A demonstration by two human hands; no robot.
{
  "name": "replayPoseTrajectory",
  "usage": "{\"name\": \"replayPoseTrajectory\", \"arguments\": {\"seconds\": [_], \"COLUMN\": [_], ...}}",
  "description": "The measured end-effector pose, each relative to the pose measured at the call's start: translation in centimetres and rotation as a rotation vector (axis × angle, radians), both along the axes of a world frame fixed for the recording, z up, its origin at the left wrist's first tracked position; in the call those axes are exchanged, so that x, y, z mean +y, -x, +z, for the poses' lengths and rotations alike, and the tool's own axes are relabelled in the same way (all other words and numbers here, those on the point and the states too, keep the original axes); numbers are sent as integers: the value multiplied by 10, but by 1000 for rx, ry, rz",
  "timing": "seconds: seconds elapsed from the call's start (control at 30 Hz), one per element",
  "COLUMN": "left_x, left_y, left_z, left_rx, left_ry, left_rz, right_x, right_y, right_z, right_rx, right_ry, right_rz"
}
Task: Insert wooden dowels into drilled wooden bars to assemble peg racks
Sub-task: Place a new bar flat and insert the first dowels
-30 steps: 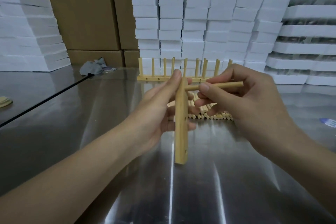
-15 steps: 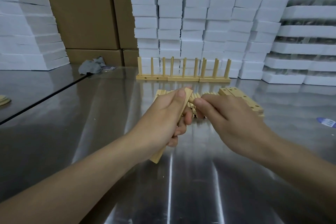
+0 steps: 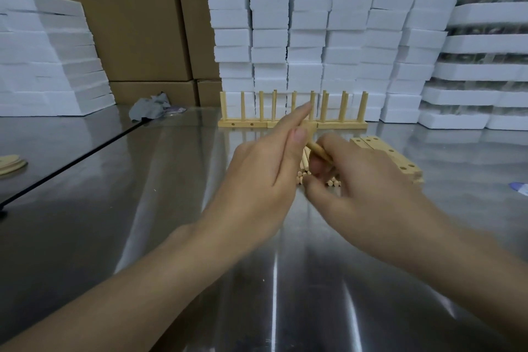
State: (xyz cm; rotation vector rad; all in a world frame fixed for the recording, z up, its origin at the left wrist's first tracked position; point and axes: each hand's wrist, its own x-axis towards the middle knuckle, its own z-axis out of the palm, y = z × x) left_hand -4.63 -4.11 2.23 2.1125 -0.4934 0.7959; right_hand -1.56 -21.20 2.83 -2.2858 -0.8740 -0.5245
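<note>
My left hand [image 3: 265,171] grips a drilled wooden bar [image 3: 310,132]; only the bar's top end shows between my thumb and forefinger. My right hand [image 3: 365,191] pinches a wooden dowel [image 3: 317,150], which slants up toward the bar's top end. Whether the dowel's tip touches a hole is hidden by my fingers. Just under both hands lies a pile of loose dowels [image 3: 303,178]. Loose drilled bars [image 3: 391,155] are stacked to the right of the pile. Finished peg racks [image 3: 243,124] stand in a row behind.
The work surface is a shiny metal table [image 3: 171,237]. Stacks of white foam blocks [image 3: 314,37] and cardboard boxes [image 3: 137,37] wall off the back. A grey rag [image 3: 148,108] lies at the back left, and pale wooden pieces [image 3: 10,164] sit at the far left edge.
My right hand left the dowel it was pushing into the bar, dipped to the pile and came back up with another dowel. My left hand tilted the bar, which is now mostly hidden.
</note>
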Motion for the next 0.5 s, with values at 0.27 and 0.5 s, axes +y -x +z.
{"name": "replayPoseTrajectory", "arguments": {"seconds": [0.27,0.5], "left_x": [2,7], "left_y": [3,-7], "left_z": [-6,-16], "left_rx": [98,75], "left_ry": [-172,-189], "left_rz": [0,-28], "right_x": [12,-2], "right_y": [-14,-26], "right_z": [-16,-15], "right_rx": [143,151], "right_ry": [-145,-11], "right_rz": [-100,80]}}
